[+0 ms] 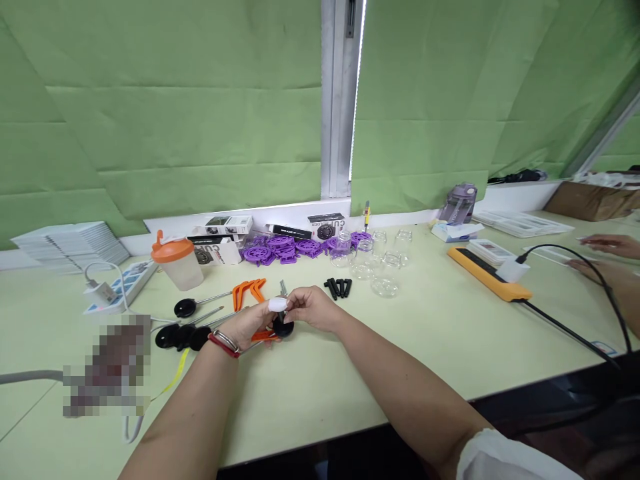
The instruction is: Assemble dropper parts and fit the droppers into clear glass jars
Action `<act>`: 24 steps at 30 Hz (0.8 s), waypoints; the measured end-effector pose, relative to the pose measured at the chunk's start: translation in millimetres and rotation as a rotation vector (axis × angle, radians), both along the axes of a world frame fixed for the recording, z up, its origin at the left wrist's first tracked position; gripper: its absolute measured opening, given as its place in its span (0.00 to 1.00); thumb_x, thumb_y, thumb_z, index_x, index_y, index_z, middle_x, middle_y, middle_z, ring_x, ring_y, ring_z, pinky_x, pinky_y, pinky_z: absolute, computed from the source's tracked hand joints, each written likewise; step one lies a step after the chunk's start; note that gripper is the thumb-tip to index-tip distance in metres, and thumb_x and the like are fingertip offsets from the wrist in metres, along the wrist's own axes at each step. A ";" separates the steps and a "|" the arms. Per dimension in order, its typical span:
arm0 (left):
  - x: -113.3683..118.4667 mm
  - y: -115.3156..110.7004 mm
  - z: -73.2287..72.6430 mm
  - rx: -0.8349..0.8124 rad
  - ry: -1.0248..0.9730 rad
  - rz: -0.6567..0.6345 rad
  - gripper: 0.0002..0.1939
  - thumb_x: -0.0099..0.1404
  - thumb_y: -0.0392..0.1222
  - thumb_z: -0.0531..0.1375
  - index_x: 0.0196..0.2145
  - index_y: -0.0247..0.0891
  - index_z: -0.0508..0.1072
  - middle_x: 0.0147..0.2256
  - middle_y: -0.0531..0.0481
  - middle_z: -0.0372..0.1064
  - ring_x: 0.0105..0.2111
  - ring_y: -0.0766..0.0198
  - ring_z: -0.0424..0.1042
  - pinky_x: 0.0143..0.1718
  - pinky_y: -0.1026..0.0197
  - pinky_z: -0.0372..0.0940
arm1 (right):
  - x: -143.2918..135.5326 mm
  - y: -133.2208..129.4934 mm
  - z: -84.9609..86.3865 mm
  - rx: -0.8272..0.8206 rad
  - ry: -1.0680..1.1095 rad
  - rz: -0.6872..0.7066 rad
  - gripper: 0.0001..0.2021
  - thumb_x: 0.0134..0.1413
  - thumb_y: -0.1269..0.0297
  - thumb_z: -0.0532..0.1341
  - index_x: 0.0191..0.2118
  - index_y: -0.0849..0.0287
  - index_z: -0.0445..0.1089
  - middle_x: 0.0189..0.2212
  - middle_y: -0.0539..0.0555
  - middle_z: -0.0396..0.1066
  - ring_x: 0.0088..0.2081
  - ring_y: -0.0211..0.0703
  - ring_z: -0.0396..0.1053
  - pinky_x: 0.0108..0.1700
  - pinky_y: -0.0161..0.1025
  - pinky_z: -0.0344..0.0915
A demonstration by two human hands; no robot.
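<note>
In front of me my left hand (250, 321), with a white wrap on the thumb, is closed around a black round-headed piece (285, 328). My right hand (315, 309) pinches at the same spot; what lies between its fingertips is too small to make out. A silver rod (283, 287) shows just past the fingers. Partly under my left hand lies an orange part (263, 335). Metal rods with black round heads (185, 307) rest to the left, near orange angled brackets (242, 294). Several black short tubular parts (339, 288) lie right of the hands.
Purple openwork parts (280, 251) and cup-holder boxes (327, 229) line the back, beside clear cups (385, 287). An orange-lidded cup (183, 270) and power strip (127, 288) stand left. An orange power strip (483, 273) with cables lies right, near another person's hands (607, 257).
</note>
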State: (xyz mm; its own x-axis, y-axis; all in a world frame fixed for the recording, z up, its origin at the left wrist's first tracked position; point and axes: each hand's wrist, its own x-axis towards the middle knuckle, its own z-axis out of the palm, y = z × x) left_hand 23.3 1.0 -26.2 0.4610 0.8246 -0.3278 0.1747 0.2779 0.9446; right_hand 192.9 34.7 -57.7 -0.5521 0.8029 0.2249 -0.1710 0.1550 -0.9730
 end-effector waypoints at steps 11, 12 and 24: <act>-0.3 0.3 1.0 -0.030 0.005 0.014 0.20 0.57 0.53 0.53 0.44 0.40 0.65 0.28 0.48 0.64 0.24 0.60 0.69 0.16 0.66 0.57 | 1.4 1.4 -2.1 0.172 0.011 -0.053 0.09 0.30 0.67 0.72 0.22 0.60 0.74 0.25 0.48 0.69 0.29 0.37 0.66 0.36 0.36 0.64; -0.6 0.7 0.4 -0.028 0.004 0.016 0.20 0.57 0.53 0.53 0.44 0.41 0.65 0.29 0.48 0.64 0.24 0.60 0.69 0.16 0.66 0.57 | 1.1 1.6 -2.6 0.159 0.016 -0.054 0.09 0.30 0.67 0.72 0.22 0.60 0.74 0.26 0.48 0.69 0.29 0.37 0.67 0.36 0.36 0.64; -2.6 0.7 -1.2 -0.017 -0.012 -0.006 0.18 0.58 0.52 0.53 0.44 0.41 0.65 0.29 0.49 0.64 0.23 0.63 0.68 0.17 0.67 0.58 | 1.7 2.3 -0.6 0.064 0.005 -0.030 0.12 0.27 0.62 0.73 0.23 0.60 0.75 0.25 0.48 0.71 0.28 0.37 0.67 0.34 0.35 0.65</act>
State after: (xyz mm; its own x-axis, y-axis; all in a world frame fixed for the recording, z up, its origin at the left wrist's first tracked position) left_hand 20.6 1.7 -27.4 0.4695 0.8165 -0.3360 0.1652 0.2927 0.9418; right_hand 194.6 37.0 -58.3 -0.5268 0.8029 0.2790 -0.1698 0.2222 -0.9601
